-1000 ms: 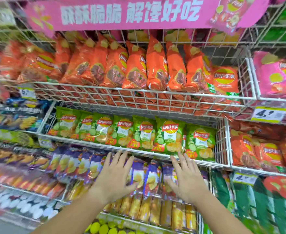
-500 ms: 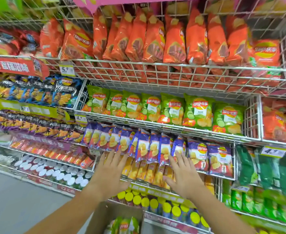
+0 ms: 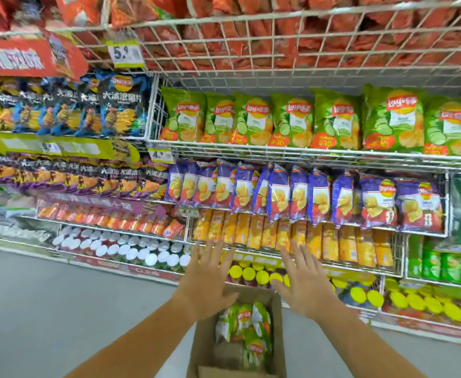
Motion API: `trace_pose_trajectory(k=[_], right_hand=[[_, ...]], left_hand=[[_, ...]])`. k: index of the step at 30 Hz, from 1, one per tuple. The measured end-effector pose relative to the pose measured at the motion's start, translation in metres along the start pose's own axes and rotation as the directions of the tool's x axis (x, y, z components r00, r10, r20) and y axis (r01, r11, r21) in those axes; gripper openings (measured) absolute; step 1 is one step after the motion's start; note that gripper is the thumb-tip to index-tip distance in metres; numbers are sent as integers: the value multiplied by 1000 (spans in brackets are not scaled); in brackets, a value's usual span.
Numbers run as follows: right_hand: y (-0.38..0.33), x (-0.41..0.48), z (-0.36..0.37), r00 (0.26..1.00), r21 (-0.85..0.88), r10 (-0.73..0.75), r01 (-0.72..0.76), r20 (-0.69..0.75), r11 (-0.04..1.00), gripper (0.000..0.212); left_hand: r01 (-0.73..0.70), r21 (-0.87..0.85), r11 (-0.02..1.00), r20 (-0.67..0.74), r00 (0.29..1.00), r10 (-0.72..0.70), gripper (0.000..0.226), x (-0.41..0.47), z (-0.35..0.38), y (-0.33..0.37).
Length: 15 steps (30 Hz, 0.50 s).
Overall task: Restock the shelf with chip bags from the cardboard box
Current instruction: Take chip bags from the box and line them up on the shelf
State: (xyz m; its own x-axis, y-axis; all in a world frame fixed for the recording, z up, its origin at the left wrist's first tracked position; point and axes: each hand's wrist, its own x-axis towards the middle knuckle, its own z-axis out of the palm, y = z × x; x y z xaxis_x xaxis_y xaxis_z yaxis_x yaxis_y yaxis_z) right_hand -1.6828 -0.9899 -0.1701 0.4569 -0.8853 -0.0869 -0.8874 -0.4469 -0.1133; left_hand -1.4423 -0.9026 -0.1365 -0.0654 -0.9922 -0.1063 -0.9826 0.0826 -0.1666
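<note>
Both hands, left hand and right hand, were held spread and empty above the cardboard box of green chip bags, a pickup judged pending for the green-bag shelf beyond.

Chip bags in cardboard box on floor, before shelf

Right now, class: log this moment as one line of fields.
left hand: open, empty | right hand: open, empty | box: below hands, green bags inside | stage: reaching for bags
</note>
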Motion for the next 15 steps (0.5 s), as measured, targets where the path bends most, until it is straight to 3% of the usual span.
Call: trace_pose_trajectory(k=[6, 11, 15], right_hand=[[-6, 20, 72, 997, 51, 16, -20, 75, 999, 85], [5, 41, 139, 968, 75, 43, -63, 246, 995, 83], [2, 51, 184, 969, 119, 39, -69, 243, 991, 85]], left_hand=[[-58, 22, 998, 97, 994, 56, 98, 26, 52, -11], [-71, 30, 997, 203, 977, 64, 93, 50, 101, -9], [-76, -11, 997, 241, 967, 77, 93, 65, 154, -14]])
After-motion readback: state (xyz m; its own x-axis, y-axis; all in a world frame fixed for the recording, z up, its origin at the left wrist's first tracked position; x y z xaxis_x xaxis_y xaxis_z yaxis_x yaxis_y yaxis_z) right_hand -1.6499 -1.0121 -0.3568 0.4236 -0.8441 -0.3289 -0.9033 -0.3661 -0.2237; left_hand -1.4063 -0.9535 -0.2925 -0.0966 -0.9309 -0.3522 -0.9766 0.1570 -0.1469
